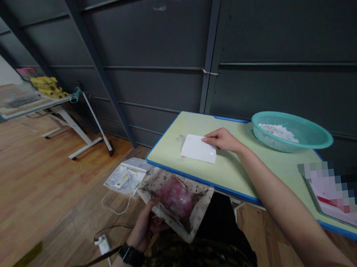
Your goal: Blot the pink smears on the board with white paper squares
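Note:
My left hand [147,227] grips the near corner of a patterned paper bag [177,199] held open below the table edge; pink and white stuff shows inside. A black watch sits on that wrist. My right hand [222,140] reaches across the green table [233,170] and rests its fingertips on the right edge of a white card [198,149] lying flat on the tabletop. The fingers are together, pressing the card down.
A teal basket [291,131] with white bits stands at the table's back right. A white open box [127,178] and a cable with a charger [102,244] lie on the wooden floor. Another table [35,107] stands far left against the dark wall.

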A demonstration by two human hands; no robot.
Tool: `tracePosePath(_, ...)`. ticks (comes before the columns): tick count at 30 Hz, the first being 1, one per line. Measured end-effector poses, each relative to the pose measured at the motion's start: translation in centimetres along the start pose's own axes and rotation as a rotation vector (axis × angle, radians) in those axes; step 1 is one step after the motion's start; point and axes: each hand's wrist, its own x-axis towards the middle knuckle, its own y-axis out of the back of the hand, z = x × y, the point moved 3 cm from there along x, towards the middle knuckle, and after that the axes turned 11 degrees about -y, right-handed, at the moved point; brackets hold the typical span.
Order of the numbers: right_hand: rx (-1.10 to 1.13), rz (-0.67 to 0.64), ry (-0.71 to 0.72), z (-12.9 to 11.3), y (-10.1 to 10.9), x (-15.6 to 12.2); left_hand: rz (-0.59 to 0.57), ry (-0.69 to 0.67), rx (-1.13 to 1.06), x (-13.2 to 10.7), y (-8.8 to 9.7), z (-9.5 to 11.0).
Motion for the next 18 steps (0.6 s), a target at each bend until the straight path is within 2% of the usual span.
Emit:
tracePosePath(3, 0.056, -0.037, -0.026, -0.04, 0.07, -0.11, 0.013, -0.002, -0.023, -0.07, -0.03, 0.02)
tracePosePath(7, 0.084, -0.002, -0.040, 0.09, 0.70, -0.25, 0.010, 0.006, -0.017, -0.13, -0.08, 0.02)
tracePosePath(13, 0.074, -0.124, -0.052, -0.09, 0.14, -0.33, -0.011, -0.002, 0.001, 0.02, 0.04, -0.09)
tracePosePath(18, 0.108, -0.022, -0.050, -0.03, 0.43, -0.26, -0.011, 0.005, -0.014, 0.25, 0.28, -0.28)
